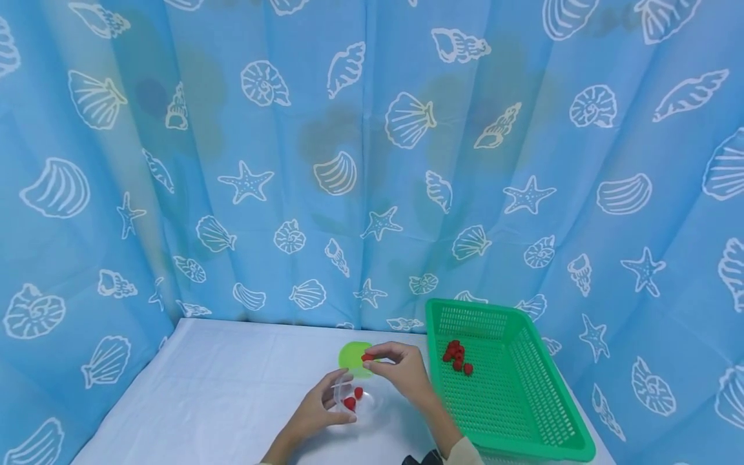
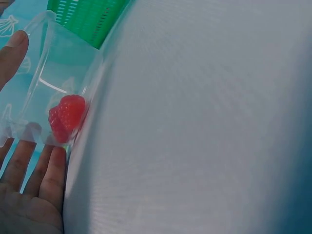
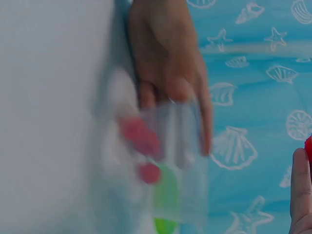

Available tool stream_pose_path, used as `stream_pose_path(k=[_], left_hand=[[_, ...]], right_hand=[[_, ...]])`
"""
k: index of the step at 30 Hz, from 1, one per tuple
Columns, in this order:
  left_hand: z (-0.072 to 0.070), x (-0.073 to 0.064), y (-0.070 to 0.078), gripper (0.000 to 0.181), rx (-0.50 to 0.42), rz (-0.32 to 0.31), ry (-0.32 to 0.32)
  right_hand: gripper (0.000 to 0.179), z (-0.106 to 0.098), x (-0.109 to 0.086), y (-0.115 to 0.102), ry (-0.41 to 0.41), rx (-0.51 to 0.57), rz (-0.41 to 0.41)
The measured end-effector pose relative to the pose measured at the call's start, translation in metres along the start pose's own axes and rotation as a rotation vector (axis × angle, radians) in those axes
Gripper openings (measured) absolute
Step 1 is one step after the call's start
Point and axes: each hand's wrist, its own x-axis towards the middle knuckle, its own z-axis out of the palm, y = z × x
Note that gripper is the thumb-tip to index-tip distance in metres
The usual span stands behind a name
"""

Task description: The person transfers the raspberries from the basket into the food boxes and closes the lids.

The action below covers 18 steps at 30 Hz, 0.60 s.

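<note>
My left hand [image 1: 316,407] holds a clear plastic cup [image 2: 66,58] from its side, thumb on one side and fingers on the other. Red raspberries [image 2: 72,112] lie inside against the cup's wall; the right wrist view also shows raspberries [image 3: 141,136] there, blurred. Above the cup's mouth, my right hand [image 1: 403,371] pinches one raspberry [image 1: 367,356] between thumb and fingers. Only part of that hand [image 3: 301,195] enters the right wrist view. A round lime-green lid-like disc [image 1: 351,355] lies on the table just behind, partly covered by the right hand.
To the right stands a green perforated plastic basket [image 1: 523,394] with several raspberries [image 1: 456,354] near its left wall. White cloth covers the table [image 1: 232,374]. A blue curtain with shell prints [image 1: 360,161] hangs behind and at the sides.
</note>
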Motion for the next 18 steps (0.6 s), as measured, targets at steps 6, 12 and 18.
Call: stream_pose_path(k=[6,12,18], left_hand=[[-0.001,-0.001,0.002,0.084,-0.012,-0.003,0.000],[-0.002,-0.003,0.003,0.082,-0.040,0.016,-0.003],[-0.002,-0.004,0.001,0.085,-0.035,0.033,0.006]], right_hand=[[0.018,0.023,-0.006,0.042,0.050,-0.003,-0.024],[0.018,0.035,-0.009,0.065,0.048,-0.007,0.025],[0.018,0.037,-0.008,0.071,0.019,-0.043,-0.016]])
